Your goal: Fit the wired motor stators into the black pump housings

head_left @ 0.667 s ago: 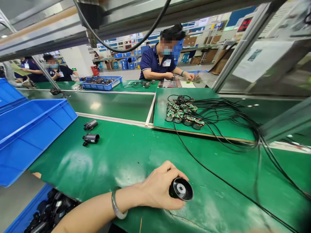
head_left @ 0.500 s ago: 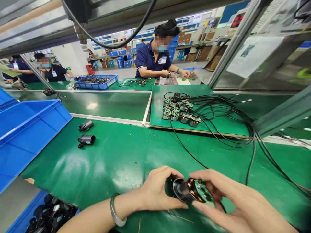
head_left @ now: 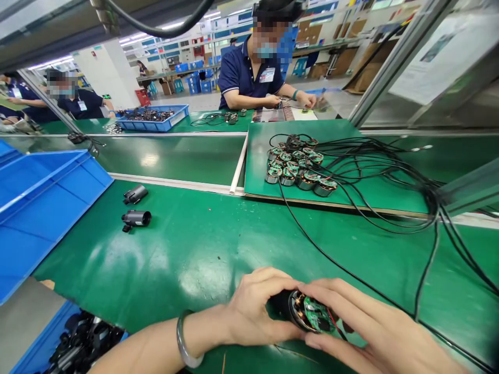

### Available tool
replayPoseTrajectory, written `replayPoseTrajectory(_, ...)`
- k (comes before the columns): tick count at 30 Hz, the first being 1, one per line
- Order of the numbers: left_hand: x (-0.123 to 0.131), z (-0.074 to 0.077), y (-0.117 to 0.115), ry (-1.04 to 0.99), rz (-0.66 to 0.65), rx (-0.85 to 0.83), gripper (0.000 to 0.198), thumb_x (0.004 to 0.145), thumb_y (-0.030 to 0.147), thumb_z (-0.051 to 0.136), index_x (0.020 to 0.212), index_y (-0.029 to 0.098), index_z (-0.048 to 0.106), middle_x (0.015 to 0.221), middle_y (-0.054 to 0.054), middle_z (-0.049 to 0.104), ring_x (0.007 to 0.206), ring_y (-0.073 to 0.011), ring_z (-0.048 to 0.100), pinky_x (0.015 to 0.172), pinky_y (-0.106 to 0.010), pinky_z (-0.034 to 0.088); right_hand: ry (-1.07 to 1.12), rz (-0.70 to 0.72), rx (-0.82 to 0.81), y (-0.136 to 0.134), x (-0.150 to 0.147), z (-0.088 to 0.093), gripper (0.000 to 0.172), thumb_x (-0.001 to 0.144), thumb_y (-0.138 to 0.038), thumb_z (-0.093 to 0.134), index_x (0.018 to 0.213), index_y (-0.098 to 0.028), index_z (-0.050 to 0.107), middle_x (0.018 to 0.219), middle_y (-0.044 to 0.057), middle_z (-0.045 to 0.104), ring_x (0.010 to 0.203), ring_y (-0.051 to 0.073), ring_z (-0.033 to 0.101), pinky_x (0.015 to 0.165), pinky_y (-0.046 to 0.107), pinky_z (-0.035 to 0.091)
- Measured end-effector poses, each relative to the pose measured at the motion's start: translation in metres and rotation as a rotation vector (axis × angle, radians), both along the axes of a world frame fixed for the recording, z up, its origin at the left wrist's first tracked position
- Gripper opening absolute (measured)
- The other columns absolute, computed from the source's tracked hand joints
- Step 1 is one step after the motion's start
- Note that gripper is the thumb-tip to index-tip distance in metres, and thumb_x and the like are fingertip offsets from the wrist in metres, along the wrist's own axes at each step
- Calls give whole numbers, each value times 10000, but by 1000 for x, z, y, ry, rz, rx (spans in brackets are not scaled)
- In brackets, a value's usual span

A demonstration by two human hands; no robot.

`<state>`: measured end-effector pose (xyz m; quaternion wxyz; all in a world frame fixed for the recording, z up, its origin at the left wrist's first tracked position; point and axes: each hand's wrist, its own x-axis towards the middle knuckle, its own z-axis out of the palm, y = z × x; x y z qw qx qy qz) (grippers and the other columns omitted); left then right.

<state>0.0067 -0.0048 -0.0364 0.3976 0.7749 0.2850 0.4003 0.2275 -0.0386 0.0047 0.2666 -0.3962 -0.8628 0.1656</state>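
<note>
1. Gripping a black cylindrical housing from the left, the left hand has its fingers curled shut around the part, with the thumb laid over the top; a grey bangle sits on that wrist.
2. Meeting it from the right, the right hand is clamped on a motor core (copper windings and a green circuit board show on its face), with fingers above and below it.
3. The motor core sits at the open mouth of the housing, touching it; how far in it sits cannot be told, since the fingers cover the joint.
4. Both parts are held just above the green work mat, near its front edge and low in the view.
5. A black cable lies across the mat toward the hands from the upper right; where it ends is hidden behind the right hand.
6. Farther back, on a raised green board, a cluster of like motor cores stands together with a tangle of black wires spreading to the right.
7. Two more black housings lie on their sides on the mat to the left, well apart from the hands.
8. A large blue bin stands at the left edge, and a second blue bin at the lower left holds a pile of black parts.
9. Across the bench, a person in a dark blue shirt sits with both hands on the far table.
</note>
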Motion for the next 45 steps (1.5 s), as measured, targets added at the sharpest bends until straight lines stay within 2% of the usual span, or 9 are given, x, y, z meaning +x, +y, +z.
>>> replayPoseTrajectory(6,1,-2,-1,-59,22,110,527,803,359,799,1264,145,660,1078,-127,765,932,-220,749,821,-309,623,-78,-92,207,-1,-10,5,340,1086,-478,380,1160,-199,560,921,24,715,715,123,721,590,202,550)
replayPoseTrajectory(9,2,-2,-1,-71,7,137,521,824,378,789,1259,125,657,1059,-138,769,924,-222,755,818,-304,623,-103,-76,280,1,-11,8,358,1095,-468,341,1139,-194,568,924,39,735,752,150,731,638,235,560)
replayPoseTrajectory(16,1,0,0,-42,-43,143,553,845,459,786,1261,127,635,1054,-136,777,930,-215,764,847,-287,619,-103,22,170,1,2,0,397,1006,-530,542,1256,-222,569,1046,46,729,845,195,727,738,281,583)
replayPoseTrajectory(19,0,-2,-3,-23,27,58,622,794,520,816,1256,160,603,1028,-100,782,886,-206,773,812,-271,628,-75,-5,-25,-4,6,-4,597,913,-572,672,1387,-254,498,1210,63,673,999,213,709,805,261,593)
replayPoseTrajectory(22,-1,-5,-8,-43,54,-1,628,787,543,817,1224,189,537,1039,-100,782,882,-210,784,785,-264,639,39,-72,-447,-3,5,-2,297,1023,-457,537,1266,-289,521,1123,21,643,957,149,667,818,218,556)
replayPoseTrajectory(27,-2,-3,-8,12,-33,331,261,963,401,664,1070,171,599,1211,-183,723,1072,-254,748,933,-329,622,275,-113,-908,10,-10,-4,284,1041,-482,403,917,-236,470,784,-13,508,685,147,488,611,271,432)
replayPoseTrajectory(32,1,10,-9,75,-96,422,128,980,170,616,1094,147,669,1249,-185,682,1128,-251,719,947,-340,619,383,-81,-1040,21,-18,-1,214,966,-413,478,866,-227,448,732,-36,433,655,141,395,586,273,338)
replayPoseTrajectory(38,6,9,-23,193,134,381,140,915,321,725,1025,235,734,1028,-64,746,859,-187,769,688,-268,651,453,-32,-1131,29,-16,2,173,873,-317,575,806,-224,447,703,-53,417,638,126,369,563,261,310)
replayPoseTrajectory(45,6,12,-16,140,124,450,130,935,332,705,953,215,759,990,-70,723,820,-151,760,675,-207,631,487,9,-1150,35,-16,-1,144,872,-276,569,838,-219,441,710,-55,408,653,120,374,573,246,322)
